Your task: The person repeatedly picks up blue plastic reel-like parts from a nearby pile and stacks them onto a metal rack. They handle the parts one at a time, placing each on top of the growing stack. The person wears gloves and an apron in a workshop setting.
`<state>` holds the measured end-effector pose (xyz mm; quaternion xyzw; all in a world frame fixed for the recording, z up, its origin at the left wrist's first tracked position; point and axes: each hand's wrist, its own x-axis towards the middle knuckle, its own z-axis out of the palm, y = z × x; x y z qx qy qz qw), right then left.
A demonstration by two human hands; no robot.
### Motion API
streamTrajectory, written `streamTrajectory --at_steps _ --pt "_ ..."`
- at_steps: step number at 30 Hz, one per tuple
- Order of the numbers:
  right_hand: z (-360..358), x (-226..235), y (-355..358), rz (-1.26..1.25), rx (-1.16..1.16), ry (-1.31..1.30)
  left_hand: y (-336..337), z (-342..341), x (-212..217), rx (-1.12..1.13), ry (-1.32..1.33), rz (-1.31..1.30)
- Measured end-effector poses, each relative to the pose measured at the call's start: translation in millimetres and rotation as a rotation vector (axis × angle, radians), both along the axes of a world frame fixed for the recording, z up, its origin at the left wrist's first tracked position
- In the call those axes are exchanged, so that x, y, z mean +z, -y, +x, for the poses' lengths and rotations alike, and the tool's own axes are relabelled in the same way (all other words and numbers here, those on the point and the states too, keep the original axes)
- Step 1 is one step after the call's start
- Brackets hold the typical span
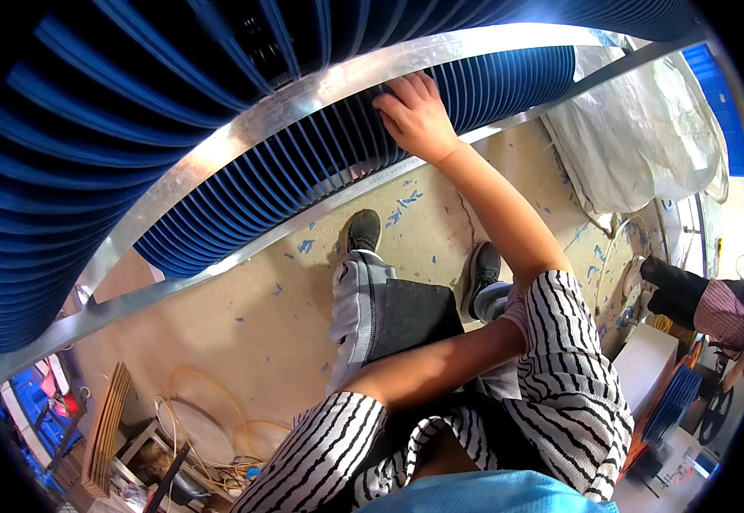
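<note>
In front of me stands a metal rack with rows of thin blue slats [252,188]. My right hand [414,115] reaches up to the slats, just under the curved silver rail [303,90]. Its fingers are bent and closed at the slat edges, and something small and dark shows by the fingertips, too unclear to name. My left arm crosses my body to the right. My left hand [517,308] is beside my right elbow, mostly hidden by the right arm and sleeve, so its fingers do not show.
Blue scraps [402,205] litter the floor around my shoes. A clear plastic cover [645,128] hangs at the far right. Another person's dark-clothed leg [675,291] is on the right, near a white box [645,359]. Stacked brown boards [105,427] and tangled hoses [209,427] lie at the lower left.
</note>
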<state>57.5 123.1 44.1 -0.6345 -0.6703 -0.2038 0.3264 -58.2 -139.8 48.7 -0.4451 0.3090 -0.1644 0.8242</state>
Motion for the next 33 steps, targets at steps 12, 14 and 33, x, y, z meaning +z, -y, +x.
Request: streamTrajectory --at_steps 12,14,33 --pt "-6.0 4.4 -3.6 -0.066 0.015 -0.01 -29.2 4.4 37.9 -0.006 0.029 0.048" --pt "-10.6 7.7 -2.3 -0.072 -0.003 -0.057 -11.5 5.2 15.1 0.196 -0.087 -0.257" --pt "-23.5 6.4 -11.6 -0.066 0.094 0.028 23.9 32.0 41.1 1.093 -0.685 -1.081"
